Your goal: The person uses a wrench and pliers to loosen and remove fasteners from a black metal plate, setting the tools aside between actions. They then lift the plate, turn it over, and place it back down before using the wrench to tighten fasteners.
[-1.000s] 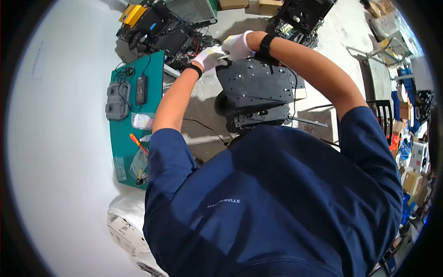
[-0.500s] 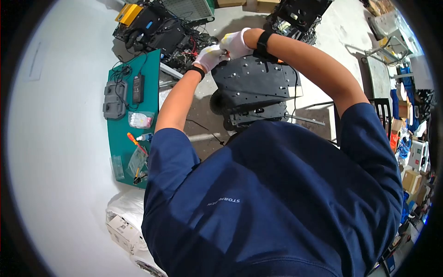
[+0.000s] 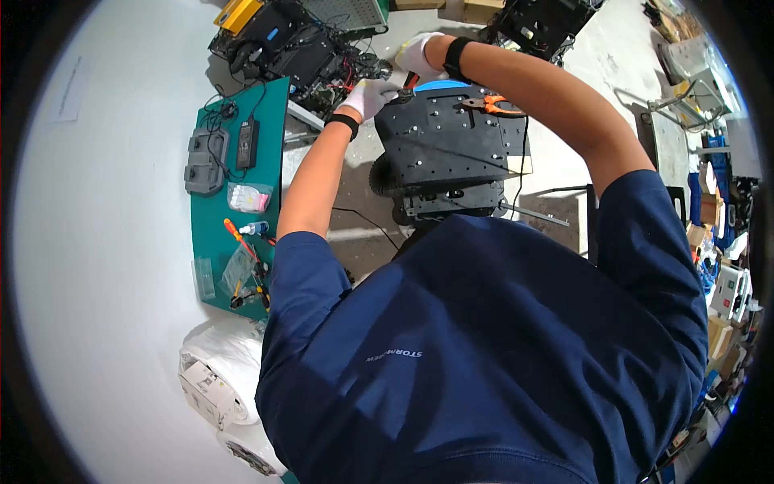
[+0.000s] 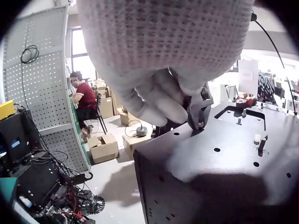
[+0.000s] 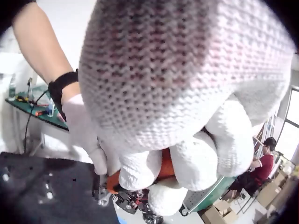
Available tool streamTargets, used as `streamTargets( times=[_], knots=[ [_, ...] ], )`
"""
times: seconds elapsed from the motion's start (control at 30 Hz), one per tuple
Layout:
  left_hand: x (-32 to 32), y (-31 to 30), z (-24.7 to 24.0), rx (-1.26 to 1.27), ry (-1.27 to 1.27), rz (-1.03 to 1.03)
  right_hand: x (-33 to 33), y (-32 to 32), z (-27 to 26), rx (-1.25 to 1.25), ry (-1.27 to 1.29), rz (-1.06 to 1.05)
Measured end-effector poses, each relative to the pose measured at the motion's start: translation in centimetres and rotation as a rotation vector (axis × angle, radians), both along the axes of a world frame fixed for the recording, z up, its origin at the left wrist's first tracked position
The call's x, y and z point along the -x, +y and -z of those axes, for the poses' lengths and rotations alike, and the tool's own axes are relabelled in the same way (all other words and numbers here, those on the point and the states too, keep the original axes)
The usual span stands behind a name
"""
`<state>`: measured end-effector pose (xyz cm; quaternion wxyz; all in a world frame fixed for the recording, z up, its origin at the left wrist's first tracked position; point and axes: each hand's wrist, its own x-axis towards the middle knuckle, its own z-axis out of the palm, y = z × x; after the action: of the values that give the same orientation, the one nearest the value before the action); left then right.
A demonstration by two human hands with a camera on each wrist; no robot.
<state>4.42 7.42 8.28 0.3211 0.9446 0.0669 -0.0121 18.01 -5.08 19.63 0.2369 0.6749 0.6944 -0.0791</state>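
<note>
My gloved left hand [image 3: 371,98] is at the far left corner of a black metal plate [image 3: 443,145] with bolts. In the left wrist view its fingers are curled beside a small black part [image 4: 201,112] that they pinch at the plate's edge. Just beyond, my gloved right hand [image 3: 418,55] grips an orange-red handle [image 5: 166,167]; the fingers hide most of that tool. A small silver metal end [image 5: 103,201] shows near the left fingertips. Orange-handled pliers [image 3: 492,105] lie on the plate near its far right corner.
A green table [image 3: 214,258] on the left bears a grey case [image 3: 205,161], a power adapter [image 3: 247,143], packed gloves and screwdrivers. Wired black machines [image 3: 282,44] stand beyond it. A seated person [image 4: 85,98] and cardboard boxes [image 4: 103,148] are in the background.
My right hand has drawn away from the left, toward the far side, exposing the orange-red handle between them. The pliers on the plate and a blue thing behind it now show. The left hand stays near the corner.
</note>
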Motion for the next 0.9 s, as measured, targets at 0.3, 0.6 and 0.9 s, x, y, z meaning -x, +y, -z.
streamTargets(
  times=[0.3, 0.6, 0.9],
  knots=[
    [1.7, -1.5, 1.4, -0.111, -0.069, -0.137, -1.6, 2.2, 1.1, 0.063, -0.067, -0.167],
    [2.2, -3.2, 4.0, 0.035, -0.186, -0.427, -1.7, 7.0, 2.4, 0.386, 0.268, 0.541],
    [7.1, -9.6, 7.0, 0.294, 0.05, -1.001, -6.1, 13.6, 6.7, 0.543, 0.218, 0.708]
  ],
)
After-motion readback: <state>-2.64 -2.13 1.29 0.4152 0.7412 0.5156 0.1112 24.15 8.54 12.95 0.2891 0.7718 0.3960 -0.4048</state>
